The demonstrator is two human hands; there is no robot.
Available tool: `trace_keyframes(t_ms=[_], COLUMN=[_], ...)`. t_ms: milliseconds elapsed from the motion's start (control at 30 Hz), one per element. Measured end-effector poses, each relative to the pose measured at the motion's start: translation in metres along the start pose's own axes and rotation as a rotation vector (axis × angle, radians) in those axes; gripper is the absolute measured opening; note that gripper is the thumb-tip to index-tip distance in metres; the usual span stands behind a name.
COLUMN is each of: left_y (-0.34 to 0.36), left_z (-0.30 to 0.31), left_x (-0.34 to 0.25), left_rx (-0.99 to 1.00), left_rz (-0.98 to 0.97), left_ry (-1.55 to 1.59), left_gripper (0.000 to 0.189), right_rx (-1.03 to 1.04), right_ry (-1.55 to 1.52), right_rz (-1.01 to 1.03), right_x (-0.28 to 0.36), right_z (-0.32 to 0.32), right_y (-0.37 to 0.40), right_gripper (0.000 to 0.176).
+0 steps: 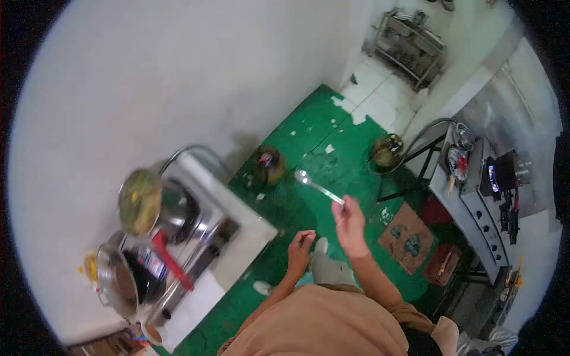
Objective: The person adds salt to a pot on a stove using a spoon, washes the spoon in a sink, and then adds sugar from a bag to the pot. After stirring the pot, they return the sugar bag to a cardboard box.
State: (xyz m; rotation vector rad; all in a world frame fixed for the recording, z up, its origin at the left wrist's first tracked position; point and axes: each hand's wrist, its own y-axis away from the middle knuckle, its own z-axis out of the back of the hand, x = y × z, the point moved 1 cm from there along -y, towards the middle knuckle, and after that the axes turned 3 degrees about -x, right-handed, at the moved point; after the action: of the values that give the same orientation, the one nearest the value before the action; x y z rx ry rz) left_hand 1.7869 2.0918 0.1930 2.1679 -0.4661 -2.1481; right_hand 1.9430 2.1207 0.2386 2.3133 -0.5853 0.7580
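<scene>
My right hand (349, 224) is closed around the handle end of a shiny spoon (320, 188). The spoon's bowl points up and to the left, over the green floor. Lower and to the left, my left hand (300, 250) has its fingers curled together, apart from the spoon; whether anything small is between them cannot be made out. On the counter to the left, nearest my left hand, a pan with a red handle (171, 261) sits on a gas stove (205, 243), with yellow and green food (141, 204) in it.
A second metal pot (122, 279) with brown contents stands on the left counter (199, 308). Gas cylinders (268, 166) (386, 151) stand on the floor. At right are a stove table (475, 207) and a floor mat (408, 238); a metal rack (408, 47) is farther back.
</scene>
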Motion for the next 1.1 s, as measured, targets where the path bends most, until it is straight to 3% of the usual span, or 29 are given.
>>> trace_keyframes(t_ms=[33, 100, 133, 200, 300, 533, 733, 800, 933, 1100], left_y=[-0.023, -0.068, -0.087, -0.119, -0.169, -0.339, -0.539, -0.598, -0.717, -0.848], left_z=[-0.027, -0.079, -0.101, -0.148, -0.197, -0.284, -0.389, -0.427, -0.536, -0.679], left_x=[0.000, 0.007, 0.002, -0.007, -0.024, -0.028, -0.076, -0.093, -0.137, -0.163], left_rx=[0.028, 0.056, 0.089, 0.108, 0.233, 0.208, 0.259, 0.331, 0.412, 0.528], left_rz=[-0.014, 0.217, 0.215, 0.511, 0.471, 0.462, 0.459, 0.458, 0.436, 0.418], left_ry=[-0.009, 0.381, 0.367, 0.477, 0.576, 0.422, 0.245, 0.183, 0.204, 0.258], left_gripper=[0.031, 0.042, 0.042, 0.047, 0.042, 0.030, 0.029, 0.026, 0.027, 0.027], right_rx=[-0.033, -0.102, -0.117, -0.100, -0.148, -0.021, -0.263, -0.335, -0.574, -0.767], right_ry=[-0.033, 0.044, 0.023, 0.142, 0.161, 0.273, 0.446, 0.398, 0.364, 0.167], right_rz=[-0.080, -0.098, -0.074, -0.170, -0.214, -0.212, -0.104, 0.036, 0.305, 0.439], right_x=[0.011, 0.020, 0.028, 0.045, 0.059, 0.105, 0.200, 0.241, 0.353, 0.441], right_z=[0.009, 0.031, 0.035, 0.040, 0.034, 0.005, -0.015, -0.005, -0.008, 0.035], right_y=[-0.013, -0.047, -0.060, -0.085, -0.128, -0.297, -0.482, -0.533, -0.627, -0.767], right_gripper=[0.023, 0.017, 0.017, 0.018, 0.022, 0.022, 0.022, 0.024, 0.018, 0.011])
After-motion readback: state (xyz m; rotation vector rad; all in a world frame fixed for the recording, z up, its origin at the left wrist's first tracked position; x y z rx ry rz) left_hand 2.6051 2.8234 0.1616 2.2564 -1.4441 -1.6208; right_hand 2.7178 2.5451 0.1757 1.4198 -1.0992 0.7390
